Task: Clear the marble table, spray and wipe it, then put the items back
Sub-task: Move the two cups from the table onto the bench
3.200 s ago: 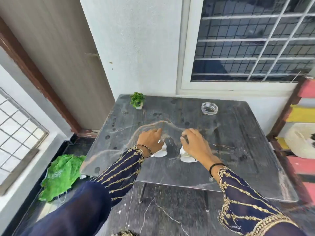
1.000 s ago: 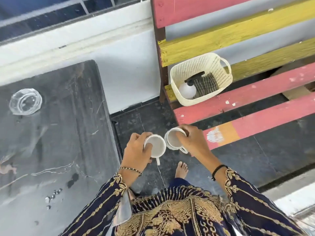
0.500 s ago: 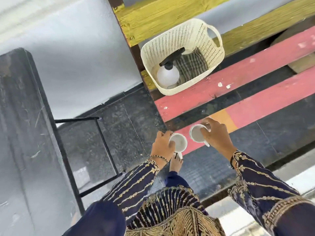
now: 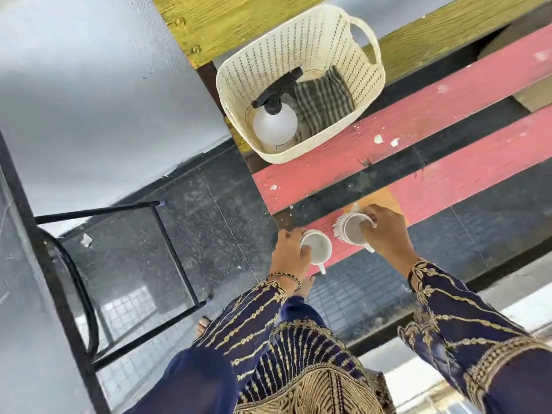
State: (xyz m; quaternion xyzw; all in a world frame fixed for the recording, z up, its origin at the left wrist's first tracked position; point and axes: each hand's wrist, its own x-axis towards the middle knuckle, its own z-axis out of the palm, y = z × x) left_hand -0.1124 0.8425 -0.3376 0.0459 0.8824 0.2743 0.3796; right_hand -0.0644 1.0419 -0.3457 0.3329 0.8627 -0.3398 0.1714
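My left hand [image 4: 288, 253] grips a white cup [image 4: 319, 247] by its rim over the front red slat [image 4: 466, 177] of a painted wooden bench. My right hand [image 4: 385, 233] grips a second white cup [image 4: 352, 229] just right of it, low over the same slat. I cannot tell whether the cups touch the wood. Further back on the bench stands a cream basket [image 4: 316, 40] holding a white spray bottle [image 4: 274, 124] with a black trigger and a checked cloth [image 4: 324, 101]. The marble table [image 4: 18, 294] shows only at the left edge.
The table's black metal frame [image 4: 167, 246] stands left of my legs over a dark tiled floor [image 4: 209, 222]. A grey wall [image 4: 89, 85] rises behind. The bench has yellow slats [image 4: 227, 22] behind the red ones, with gaps between them.
I lifted both cups off the marble table, turned right to the bench and lowered them toward the front red slat. The basket now looks closer and larger.
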